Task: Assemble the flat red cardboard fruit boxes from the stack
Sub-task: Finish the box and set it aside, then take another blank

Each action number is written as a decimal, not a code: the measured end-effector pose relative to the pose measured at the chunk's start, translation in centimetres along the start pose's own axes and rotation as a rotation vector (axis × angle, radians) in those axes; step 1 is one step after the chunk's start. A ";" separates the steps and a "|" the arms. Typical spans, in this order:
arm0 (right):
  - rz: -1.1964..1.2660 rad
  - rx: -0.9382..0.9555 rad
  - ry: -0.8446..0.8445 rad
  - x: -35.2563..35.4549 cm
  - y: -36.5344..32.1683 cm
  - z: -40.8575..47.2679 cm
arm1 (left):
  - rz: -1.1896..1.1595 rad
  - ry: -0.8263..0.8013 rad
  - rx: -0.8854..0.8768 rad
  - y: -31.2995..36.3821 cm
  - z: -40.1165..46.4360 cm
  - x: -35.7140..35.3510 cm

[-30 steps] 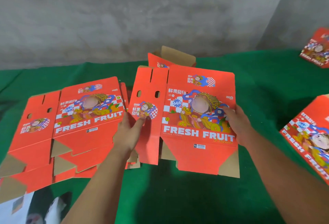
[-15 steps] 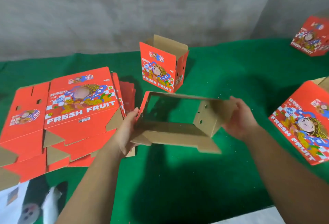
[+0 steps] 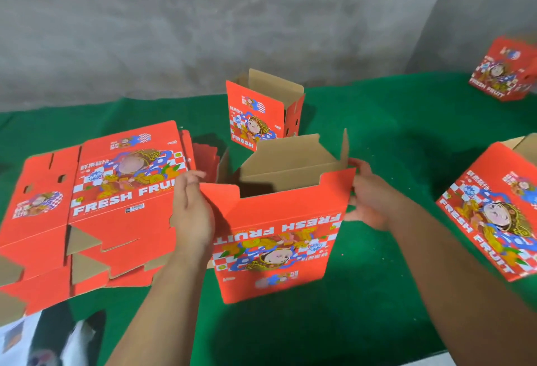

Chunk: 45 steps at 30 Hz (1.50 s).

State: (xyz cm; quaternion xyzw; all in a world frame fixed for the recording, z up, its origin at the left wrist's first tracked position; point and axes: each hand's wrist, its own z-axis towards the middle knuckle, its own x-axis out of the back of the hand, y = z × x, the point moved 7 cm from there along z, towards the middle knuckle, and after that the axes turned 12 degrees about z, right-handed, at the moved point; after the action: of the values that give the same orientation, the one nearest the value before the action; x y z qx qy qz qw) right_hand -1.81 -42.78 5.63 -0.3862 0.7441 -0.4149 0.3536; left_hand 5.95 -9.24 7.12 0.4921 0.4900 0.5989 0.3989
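Observation:
A red cardboard fruit box (image 3: 276, 237) stands in front of me on the green table (image 3: 377, 139), opened into a rectangular tube with its print upside down and its flaps pointing up. My left hand (image 3: 191, 208) grips its left side by a flap. My right hand (image 3: 369, 194) holds its right edge. A stack of flat red boxes (image 3: 96, 203) lies to the left, "FRESH FRUIT" face up.
An assembled open box (image 3: 258, 115) stands behind the one I hold. Another box (image 3: 494, 211) lies tilted at the right, and a third (image 3: 505, 72) sits at the far right back. A grey wall rises behind the table. White cloth shows at bottom left.
The flat box I lifted from beside the stack has been popped open into a tube, turned upside down and stood upright on the table, both hands still on its sides.

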 end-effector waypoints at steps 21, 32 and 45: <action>-0.224 0.355 0.245 2.1 2.5 -1.4 | 0.076 -0.292 0.077 -2.2 1.6 0.5; -0.656 0.501 0.451 -0.7 1.2 -1.8 | 0.663 0.031 -0.307 -0.6 1.6 -1.8; -1.364 0.511 0.155 -9.5 1.4 1.8 | 0.753 0.012 -0.775 0.5 0.8 -2.2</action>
State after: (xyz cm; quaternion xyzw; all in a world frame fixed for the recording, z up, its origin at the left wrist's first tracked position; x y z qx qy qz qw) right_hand 3.56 -34.67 5.57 -0.6388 0.2410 -0.7295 0.0421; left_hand 7.14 -11.30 7.16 0.4472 0.0252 0.8401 0.3060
